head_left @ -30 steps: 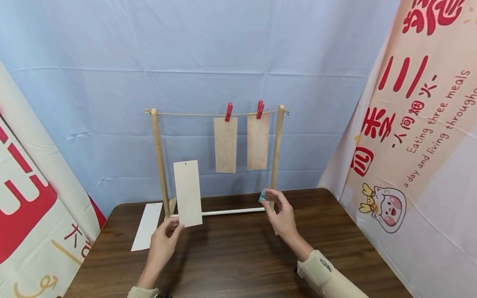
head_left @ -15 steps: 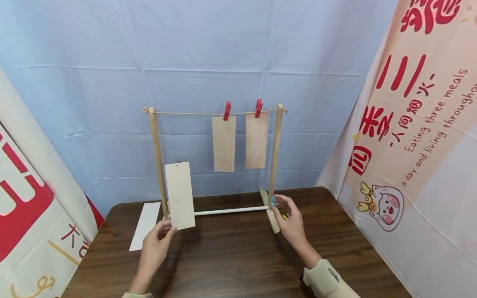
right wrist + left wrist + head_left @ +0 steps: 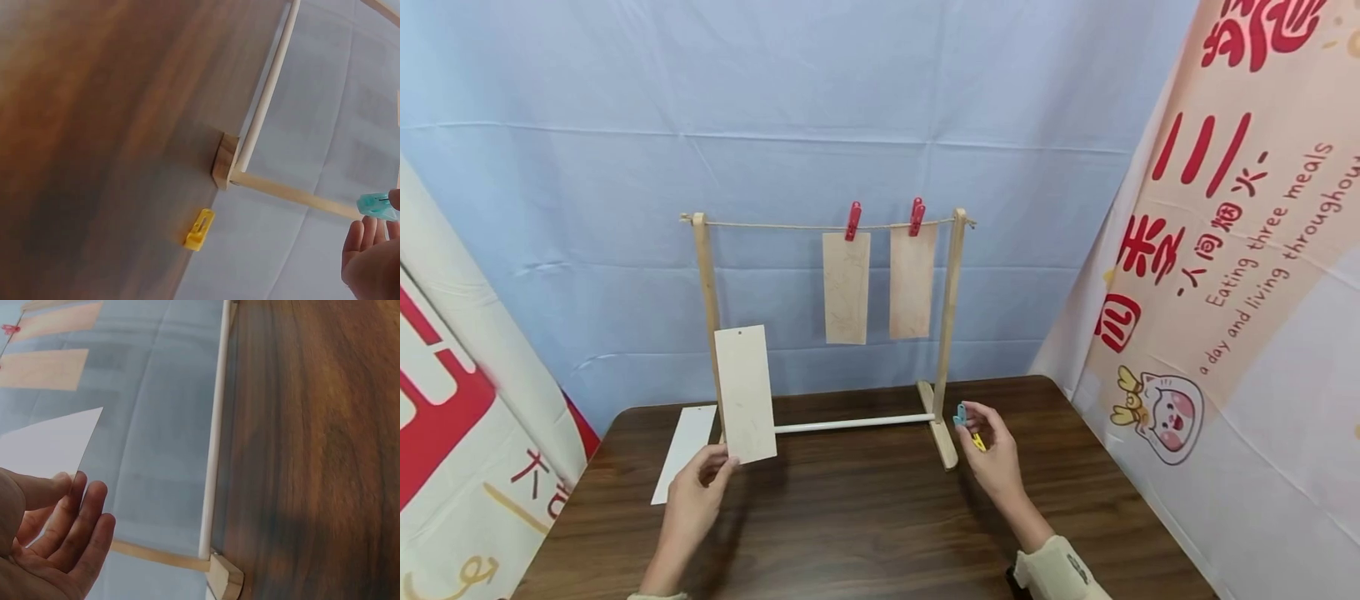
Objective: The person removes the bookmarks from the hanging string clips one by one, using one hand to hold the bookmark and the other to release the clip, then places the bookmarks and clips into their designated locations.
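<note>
My left hand [image 3: 692, 496] pinches a cream paper card [image 3: 747, 396] by its lower left corner, thumb against fingers. The card stands nearly upright before the rack's left post, a small hole near its top; in the left wrist view only part of the card [image 3: 50, 447] shows. Between thumb and fingers of my right hand [image 3: 997, 467] is a teal clothespin [image 3: 960, 416], held beyond the right post. On the table close by lies a yellow clothespin [image 3: 199, 230], partly covered by the hand in the head view. Two patterned cards, one beige [image 3: 846, 292], one pinkish [image 3: 912, 283], hang from the line.
A wooden rack [image 3: 949, 317] with a twine line [image 3: 767, 225] and a white bottom bar [image 3: 850, 423] stands on the dark table [image 3: 850, 517]. Red clothespins [image 3: 853, 222] clip the hanging cards. A white card [image 3: 685, 450] lies at the left. Cloth backdrops surround the table.
The left hand has carried the cream card leftward. My right hand, with the teal clothespin, has moved right and slightly down, past the post; the yellow clothespin shows more. The view has shifted slightly.
</note>
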The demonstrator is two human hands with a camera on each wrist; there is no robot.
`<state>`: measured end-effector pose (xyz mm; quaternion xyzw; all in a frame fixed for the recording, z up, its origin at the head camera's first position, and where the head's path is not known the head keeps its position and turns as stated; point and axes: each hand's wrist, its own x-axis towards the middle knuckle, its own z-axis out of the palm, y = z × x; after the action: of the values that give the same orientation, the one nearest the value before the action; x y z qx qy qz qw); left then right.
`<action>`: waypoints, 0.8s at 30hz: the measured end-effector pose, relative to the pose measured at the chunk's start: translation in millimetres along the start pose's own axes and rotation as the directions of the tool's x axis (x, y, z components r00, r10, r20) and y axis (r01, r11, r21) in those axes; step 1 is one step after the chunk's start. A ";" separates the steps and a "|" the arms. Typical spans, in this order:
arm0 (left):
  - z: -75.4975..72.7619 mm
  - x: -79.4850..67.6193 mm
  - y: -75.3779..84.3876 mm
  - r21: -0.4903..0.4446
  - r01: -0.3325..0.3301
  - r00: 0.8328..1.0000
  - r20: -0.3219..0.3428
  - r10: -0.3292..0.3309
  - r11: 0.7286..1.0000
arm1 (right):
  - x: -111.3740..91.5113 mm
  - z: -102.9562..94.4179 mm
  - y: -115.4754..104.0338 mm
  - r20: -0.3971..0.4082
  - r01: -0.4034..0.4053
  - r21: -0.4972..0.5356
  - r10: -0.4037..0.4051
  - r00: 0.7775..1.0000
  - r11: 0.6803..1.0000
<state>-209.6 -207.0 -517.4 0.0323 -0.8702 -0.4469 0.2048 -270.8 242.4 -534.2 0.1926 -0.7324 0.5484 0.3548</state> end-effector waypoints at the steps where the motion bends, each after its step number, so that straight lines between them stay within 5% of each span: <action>1: -0.7 -0.5 -0.8 0.001 0.001 1.000 0.005 -0.001 1.000 | -1.7 -1.0 1.0 -0.008 0.001 -0.011 -0.001 1.000 1.000; 14: -14.7 -2.1 -18.0 0.061 0.006 1.000 -0.017 -0.005 0.998 | -3.6 -13.4 5.6 0.002 -0.065 -0.097 0.066 0.998 0.993; 24: -28.2 -4.6 -30.3 0.106 0.054 0.998 -0.024 -0.052 0.993 | -8.1 -26.6 8.5 0.081 -0.164 -0.289 0.194 0.978 0.943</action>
<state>-198.4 -245.6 -528.4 0.0707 -0.8895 -0.4048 0.1999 -262.9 269.3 -541.8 0.1024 -0.8352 0.4578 0.2870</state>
